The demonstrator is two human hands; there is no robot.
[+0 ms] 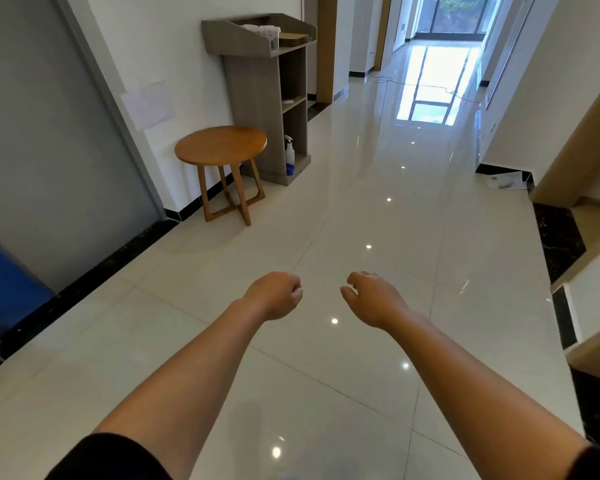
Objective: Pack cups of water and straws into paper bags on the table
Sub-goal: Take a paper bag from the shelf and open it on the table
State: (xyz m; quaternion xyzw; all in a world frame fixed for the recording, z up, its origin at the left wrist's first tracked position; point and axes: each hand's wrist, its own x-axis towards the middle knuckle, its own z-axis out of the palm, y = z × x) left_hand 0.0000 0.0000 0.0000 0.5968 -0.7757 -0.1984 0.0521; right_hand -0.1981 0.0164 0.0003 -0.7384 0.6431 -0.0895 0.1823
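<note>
Both arms reaching out over the floor; left hand [274,295] curling into an empty fist, right hand [371,298] hanging loosely curled, holding nothing. Cups [264,32] and paper bags [293,39] sitting on the lectern shelf [257,46], well apart ahead-left, behind the round tabletop [220,144]

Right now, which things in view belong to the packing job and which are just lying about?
For the job:
- clear cups on top of the grey stand
- brown paper stack beside them, likely the bags
- round table
- left hand and right hand, both holding nothing

Lying about:
- spray bottle on the stand's bottom shelf
- papers on the floor by the right wall
</note>
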